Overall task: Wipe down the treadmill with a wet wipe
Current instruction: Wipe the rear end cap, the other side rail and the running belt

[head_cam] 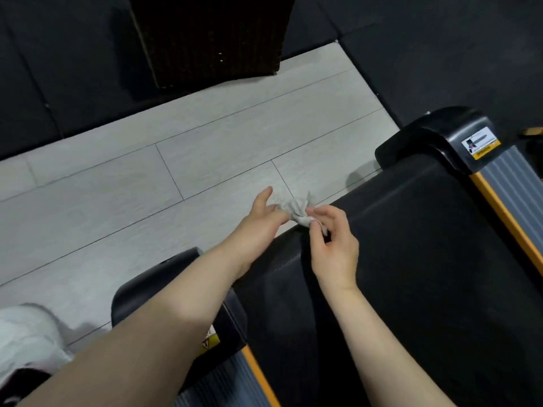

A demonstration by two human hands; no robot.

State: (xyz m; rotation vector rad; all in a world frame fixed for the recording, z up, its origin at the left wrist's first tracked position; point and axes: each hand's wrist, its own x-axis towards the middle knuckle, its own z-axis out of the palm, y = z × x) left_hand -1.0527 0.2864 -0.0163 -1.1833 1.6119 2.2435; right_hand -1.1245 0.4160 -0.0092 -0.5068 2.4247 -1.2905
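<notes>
White wet wipe (pixel 296 209) pinched between left hand (pixel 261 218) and right hand (pixel 333 245).

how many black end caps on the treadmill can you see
2. One end cap sits at the far right, above the belt, with a warning sticker. The other end cap is at lower left, partly behind the left forearm. Others may lie out of view.

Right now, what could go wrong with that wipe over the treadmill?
1. The wet wipe is bunched between the left hand and right hand, so it may wipe badly.
2. It hangs over the end of the treadmill belt; dropped, it could land on the floor.
</notes>
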